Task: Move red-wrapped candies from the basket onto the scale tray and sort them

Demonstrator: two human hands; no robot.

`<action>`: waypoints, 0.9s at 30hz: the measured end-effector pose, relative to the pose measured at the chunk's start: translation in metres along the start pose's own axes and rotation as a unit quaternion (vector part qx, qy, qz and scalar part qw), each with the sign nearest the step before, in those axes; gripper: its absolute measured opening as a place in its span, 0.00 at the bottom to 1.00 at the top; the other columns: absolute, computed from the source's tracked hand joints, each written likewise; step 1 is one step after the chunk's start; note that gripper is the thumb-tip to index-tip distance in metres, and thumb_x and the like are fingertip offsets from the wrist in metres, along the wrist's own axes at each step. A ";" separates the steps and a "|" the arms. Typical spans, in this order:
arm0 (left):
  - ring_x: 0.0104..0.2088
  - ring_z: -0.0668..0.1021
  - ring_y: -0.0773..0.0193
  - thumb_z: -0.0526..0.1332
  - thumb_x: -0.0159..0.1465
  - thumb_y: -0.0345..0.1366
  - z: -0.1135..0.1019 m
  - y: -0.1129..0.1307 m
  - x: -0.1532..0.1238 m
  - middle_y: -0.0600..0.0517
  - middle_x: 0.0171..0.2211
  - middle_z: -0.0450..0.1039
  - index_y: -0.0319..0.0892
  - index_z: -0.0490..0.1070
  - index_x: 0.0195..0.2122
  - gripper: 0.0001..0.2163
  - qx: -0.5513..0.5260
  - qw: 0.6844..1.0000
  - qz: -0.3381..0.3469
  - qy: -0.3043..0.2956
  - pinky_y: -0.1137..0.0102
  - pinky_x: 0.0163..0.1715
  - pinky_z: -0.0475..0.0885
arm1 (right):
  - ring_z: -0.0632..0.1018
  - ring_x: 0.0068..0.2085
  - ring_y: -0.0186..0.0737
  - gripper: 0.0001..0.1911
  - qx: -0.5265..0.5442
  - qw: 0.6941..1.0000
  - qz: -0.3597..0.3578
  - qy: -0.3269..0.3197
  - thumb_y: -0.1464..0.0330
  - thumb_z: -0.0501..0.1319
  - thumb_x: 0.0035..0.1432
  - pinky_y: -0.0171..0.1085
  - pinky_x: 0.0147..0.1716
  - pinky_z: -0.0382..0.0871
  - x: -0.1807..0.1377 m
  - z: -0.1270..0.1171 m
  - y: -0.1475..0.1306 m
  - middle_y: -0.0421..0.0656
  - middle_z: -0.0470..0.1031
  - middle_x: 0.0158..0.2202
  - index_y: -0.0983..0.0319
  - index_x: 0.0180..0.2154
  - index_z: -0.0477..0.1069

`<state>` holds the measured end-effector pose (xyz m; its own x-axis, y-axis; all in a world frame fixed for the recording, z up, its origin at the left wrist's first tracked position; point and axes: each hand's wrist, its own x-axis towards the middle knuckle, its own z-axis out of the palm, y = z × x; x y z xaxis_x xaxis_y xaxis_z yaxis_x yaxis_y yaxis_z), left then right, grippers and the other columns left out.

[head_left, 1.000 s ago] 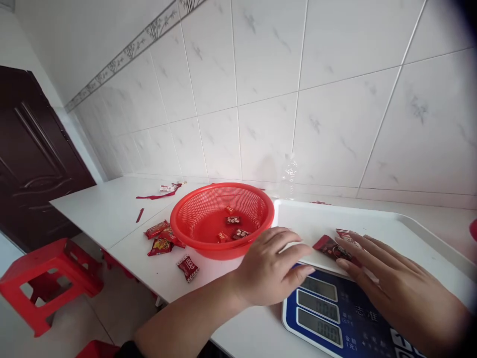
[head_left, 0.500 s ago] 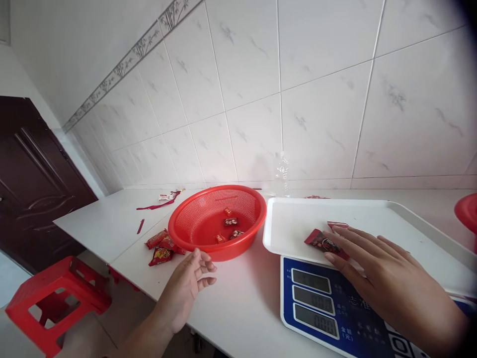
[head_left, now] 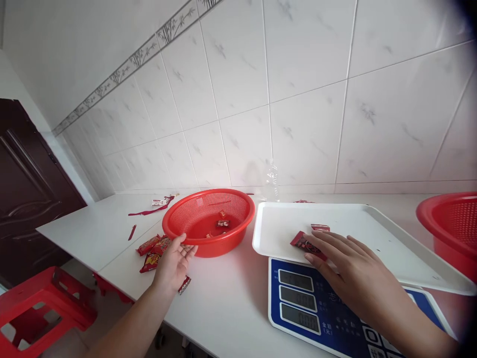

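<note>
My left hand [head_left: 173, 263] is at the near rim of a red perforated plastic basket [head_left: 212, 248], thumb over the rim and fingers curled beneath it. A few small wrapped snacks [head_left: 223, 223] lie inside the basket. Just below this hand a small dark-red packet [head_left: 184, 285] shows on the table, partly hidden. Several red snack packets [head_left: 149, 262] are piled beside the basket. My right hand [head_left: 346, 263] rests with fingers outstretched over a dark-red snack packet [head_left: 299, 239] on the white tray [head_left: 274, 219]; its fingers partly cover the packet. Another red packet [head_left: 320, 227] lies just behind.
Beneath the tray is a blue digital scale [head_left: 294, 308]. A second red basket [head_left: 447, 219] stands at the right, and a clear plastic bottle [head_left: 272, 181] by the tiled wall. Red ribbon [head_left: 149, 213] lies at the back left; a red stool [head_left: 48, 298] stands on the floor.
My left hand has moved left along the basket rim, and the small packet below it has come into sight. My right hand stays over the packet on the tray. The view has turned slightly right.
</note>
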<state>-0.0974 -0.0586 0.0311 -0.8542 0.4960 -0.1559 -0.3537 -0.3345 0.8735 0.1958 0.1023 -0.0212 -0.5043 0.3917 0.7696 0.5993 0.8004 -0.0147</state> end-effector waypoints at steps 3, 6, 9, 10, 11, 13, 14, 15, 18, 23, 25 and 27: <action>0.22 0.72 0.72 0.60 0.62 0.24 0.005 0.015 0.001 0.58 0.20 0.67 0.41 0.64 0.23 0.11 -0.024 0.999 0.037 -0.023 0.74 0.31 0.76 | 0.77 0.51 0.53 0.23 -0.011 1.000 -0.009 0.012 0.56 0.47 0.67 0.54 0.46 0.71 0.000 0.000 0.000 0.48 0.78 0.49 0.59 0.50 0.73; 0.27 0.75 0.71 0.63 0.58 0.25 0.006 0.028 -0.004 0.57 0.24 0.71 0.41 0.68 0.25 0.07 -0.029 0.993 0.088 -0.071 0.76 0.33 0.76 | 0.77 0.52 0.53 0.21 -0.010 1.000 -0.015 0.017 0.57 0.49 0.67 0.54 0.47 0.71 0.000 0.000 0.000 0.48 0.78 0.50 0.59 0.51 0.73; 0.35 0.77 0.68 0.69 0.54 0.30 0.009 0.036 -0.012 0.56 0.29 0.75 0.42 0.71 0.26 0.06 0.005 0.974 0.169 -0.153 0.75 0.39 0.75 | 0.76 0.53 0.54 0.22 -0.005 1.000 -0.010 0.023 0.56 0.50 0.66 0.55 0.47 0.71 -0.001 0.002 0.000 0.47 0.78 0.51 0.58 0.52 0.72; 0.37 0.77 0.67 0.70 0.52 0.31 0.012 0.037 -0.015 0.55 0.31 0.76 0.42 0.72 0.27 0.07 0.022 0.965 0.189 -0.178 0.75 0.40 0.75 | 0.77 0.52 0.54 0.22 -0.006 1.000 -0.007 0.026 0.56 0.49 0.66 0.56 0.47 0.71 -0.001 0.002 0.000 0.47 0.78 0.51 0.58 0.52 0.72; 0.38 0.77 0.66 0.71 0.52 0.32 0.016 0.038 -0.018 0.55 0.32 0.77 0.42 0.73 0.28 0.07 0.037 0.958 0.201 -0.199 0.74 0.40 0.75 | 0.77 0.52 0.55 0.22 -0.008 1.000 -0.005 0.028 0.56 0.49 0.66 0.56 0.47 0.71 0.000 0.002 0.000 0.47 0.78 0.50 0.59 0.51 0.73; 0.41 0.77 0.63 0.71 0.51 0.32 0.026 0.037 -0.022 0.54 0.35 0.78 0.43 0.74 0.29 0.07 0.055 0.950 0.205 -0.229 0.73 0.40 0.74 | 0.77 0.52 0.54 0.22 -0.009 1.000 -0.004 0.025 0.56 0.49 0.66 0.57 0.47 0.71 0.001 0.001 -0.001 0.47 0.78 0.50 0.59 0.51 0.73; 0.42 0.77 0.62 0.70 0.52 0.32 0.031 0.036 -0.024 0.54 0.36 0.78 0.43 0.74 0.30 0.07 0.060 0.946 0.204 -0.243 0.71 0.41 0.74 | 0.77 0.52 0.54 0.21 -0.009 1.000 -0.003 0.021 0.57 0.49 0.66 0.56 0.47 0.72 0.001 0.000 -0.002 0.47 0.78 0.50 0.59 0.50 0.73; 0.44 0.76 0.61 0.70 0.53 0.33 0.036 0.035 -0.026 0.54 0.37 0.78 0.43 0.74 0.31 0.07 0.064 0.942 0.205 -0.256 0.69 0.43 0.74 | 0.77 0.52 0.54 0.21 -0.009 1.000 -0.003 0.019 0.57 0.49 0.66 0.56 0.46 0.72 0.002 -0.001 -0.002 0.47 0.78 0.50 0.59 0.50 0.73; 0.47 0.76 0.59 0.69 0.56 0.37 0.050 0.029 -0.030 0.53 0.39 0.78 0.43 0.75 0.33 0.06 0.085 0.930 0.214 -0.287 0.67 0.47 0.72 | 0.77 0.52 0.54 0.19 -0.015 1.000 0.000 0.017 0.59 0.50 0.66 0.57 0.46 0.73 0.004 -0.004 -0.004 0.48 0.78 0.50 0.59 0.50 0.73; 0.46 0.76 0.58 0.66 0.60 0.39 0.057 0.017 -0.028 0.53 0.36 0.79 0.44 0.75 0.32 0.05 0.143 0.892 0.251 -0.348 0.66 0.49 0.71 | 0.77 0.52 0.53 0.17 -0.024 1.000 0.011 0.017 0.63 0.52 0.65 0.57 0.46 0.72 0.007 -0.008 -0.006 0.49 0.78 0.50 0.60 0.50 0.72; 0.47 0.76 0.59 0.64 0.63 0.39 0.057 0.014 -0.026 0.53 0.40 0.79 0.46 0.76 0.37 0.05 0.179 0.867 0.262 -0.383 0.66 0.49 0.71 | 0.77 0.52 0.53 0.16 -0.026 0.999 0.012 0.017 0.64 0.53 0.65 0.57 0.46 0.73 0.008 -0.010 -0.006 0.49 0.78 0.50 0.60 0.50 0.72; 0.48 0.75 0.58 0.61 0.65 0.39 0.057 0.012 -0.025 0.52 0.44 0.78 0.47 0.75 0.44 0.08 0.217 0.842 0.266 -0.416 0.66 0.49 0.71 | 0.78 0.51 0.52 0.15 -0.028 0.999 0.012 0.016 0.65 0.53 0.64 0.56 0.46 0.73 0.009 -0.012 -0.007 0.48 0.78 0.49 0.59 0.49 0.72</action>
<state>-0.0583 -0.0291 0.0722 -0.2225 0.8186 0.5295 0.3211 -0.4512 0.8326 0.1946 0.0951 -0.0060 -0.4698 0.3940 0.7900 0.6447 0.7645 0.0021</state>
